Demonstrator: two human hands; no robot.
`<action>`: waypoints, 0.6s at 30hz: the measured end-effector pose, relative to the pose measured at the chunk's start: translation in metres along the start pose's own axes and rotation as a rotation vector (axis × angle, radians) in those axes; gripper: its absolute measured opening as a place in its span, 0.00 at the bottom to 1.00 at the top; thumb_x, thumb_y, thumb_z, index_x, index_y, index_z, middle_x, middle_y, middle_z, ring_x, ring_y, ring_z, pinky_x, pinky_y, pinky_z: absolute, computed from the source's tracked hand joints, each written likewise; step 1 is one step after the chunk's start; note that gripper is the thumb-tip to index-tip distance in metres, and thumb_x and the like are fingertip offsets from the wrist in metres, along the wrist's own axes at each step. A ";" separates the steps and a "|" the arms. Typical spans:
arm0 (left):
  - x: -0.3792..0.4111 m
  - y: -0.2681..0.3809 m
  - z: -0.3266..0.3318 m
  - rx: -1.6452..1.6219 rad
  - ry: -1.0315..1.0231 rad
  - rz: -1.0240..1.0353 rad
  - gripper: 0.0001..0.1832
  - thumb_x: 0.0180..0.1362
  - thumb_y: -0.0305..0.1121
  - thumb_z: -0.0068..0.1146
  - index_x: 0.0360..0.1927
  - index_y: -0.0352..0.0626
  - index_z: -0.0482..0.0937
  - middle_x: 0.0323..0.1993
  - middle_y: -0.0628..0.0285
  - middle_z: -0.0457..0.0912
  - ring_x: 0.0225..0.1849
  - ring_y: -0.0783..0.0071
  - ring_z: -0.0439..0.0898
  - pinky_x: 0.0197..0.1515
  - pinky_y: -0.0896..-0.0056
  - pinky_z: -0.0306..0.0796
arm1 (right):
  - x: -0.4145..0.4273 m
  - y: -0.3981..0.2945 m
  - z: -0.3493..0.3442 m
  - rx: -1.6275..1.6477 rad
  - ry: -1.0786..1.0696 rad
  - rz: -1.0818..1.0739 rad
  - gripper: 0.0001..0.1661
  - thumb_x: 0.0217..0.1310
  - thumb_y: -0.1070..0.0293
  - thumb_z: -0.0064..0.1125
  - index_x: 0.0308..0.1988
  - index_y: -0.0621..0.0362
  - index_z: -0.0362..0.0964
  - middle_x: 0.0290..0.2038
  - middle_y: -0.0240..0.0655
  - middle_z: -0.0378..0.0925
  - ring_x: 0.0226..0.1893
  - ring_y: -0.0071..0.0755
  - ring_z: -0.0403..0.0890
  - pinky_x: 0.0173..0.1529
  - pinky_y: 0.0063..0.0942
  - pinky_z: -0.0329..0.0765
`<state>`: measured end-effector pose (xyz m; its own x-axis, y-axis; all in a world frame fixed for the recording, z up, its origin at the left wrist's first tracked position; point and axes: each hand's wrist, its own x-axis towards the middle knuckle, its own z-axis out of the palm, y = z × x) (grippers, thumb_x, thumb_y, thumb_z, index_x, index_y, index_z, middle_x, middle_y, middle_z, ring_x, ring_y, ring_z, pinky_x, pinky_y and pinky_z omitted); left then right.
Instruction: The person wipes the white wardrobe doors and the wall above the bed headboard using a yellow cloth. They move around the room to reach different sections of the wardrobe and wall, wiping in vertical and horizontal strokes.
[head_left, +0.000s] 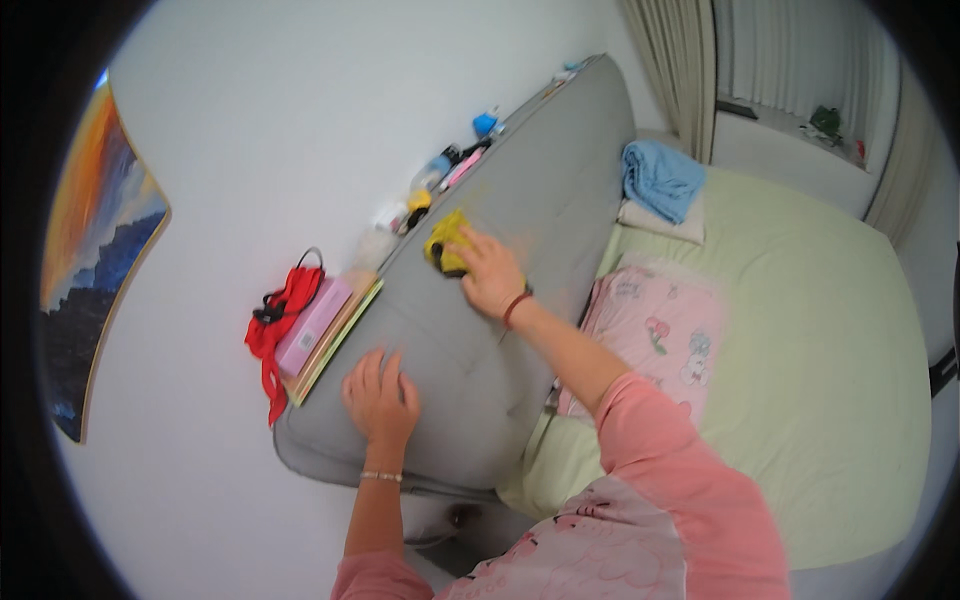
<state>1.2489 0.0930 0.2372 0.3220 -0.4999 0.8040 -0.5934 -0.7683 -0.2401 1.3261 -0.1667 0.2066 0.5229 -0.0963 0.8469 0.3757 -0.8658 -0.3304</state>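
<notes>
My right hand (489, 274) presses a yellow and black cloth (448, 244) against the front of the grey padded headboard (480, 360), just below its top edge. The cloth is bunched under the fingers. Lower on the headboard, near its left end, my left hand (382, 397) has its fingers apart and holds nothing; whether it touches the padding I cannot tell. Beyond its fingertips, books (337, 341) and a pink-purple box (315, 326) lie on the headboard's top, with a red strap or cloth (289, 311) beside them.
Small items line the headboard's top, among them a blue object (485, 122) and a pink one (463, 166). On the bed with its green sheet (810, 337) lie a pink printed pillow (652, 330) and a folded blue towel (662, 180). A painting (105, 262) hangs at left.
</notes>
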 end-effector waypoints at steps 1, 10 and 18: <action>0.000 -0.001 0.000 0.007 -0.007 -0.004 0.15 0.50 0.30 0.56 0.44 0.46 0.77 0.48 0.60 0.76 0.53 0.60 0.72 0.55 0.56 0.62 | 0.000 -0.005 0.001 0.000 0.033 0.017 0.32 0.43 0.74 0.53 0.54 0.47 0.68 0.62 0.38 0.64 0.58 0.49 0.66 0.60 0.42 0.66; 0.052 0.023 0.026 -0.145 -0.166 -0.159 0.05 0.51 0.29 0.53 0.31 0.42 0.73 0.35 0.58 0.73 0.41 0.57 0.72 0.45 0.58 0.62 | -0.031 -0.079 -0.008 0.231 0.037 -0.170 0.20 0.44 0.72 0.55 0.43 0.50 0.72 0.61 0.35 0.64 0.56 0.49 0.67 0.56 0.46 0.66; 0.045 0.021 0.046 -0.032 0.002 0.007 0.06 0.50 0.29 0.56 0.32 0.44 0.74 0.40 0.61 0.75 0.46 0.61 0.72 0.50 0.59 0.62 | 0.041 0.062 -0.009 -0.110 0.033 0.037 0.23 0.49 0.77 0.50 0.46 0.44 0.72 0.57 0.39 0.70 0.57 0.51 0.67 0.58 0.47 0.66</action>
<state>1.2851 0.0360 0.2433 0.3167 -0.5044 0.8033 -0.6190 -0.7516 -0.2279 1.3636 -0.2287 0.2244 0.5089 -0.1434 0.8488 0.2699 -0.9097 -0.3155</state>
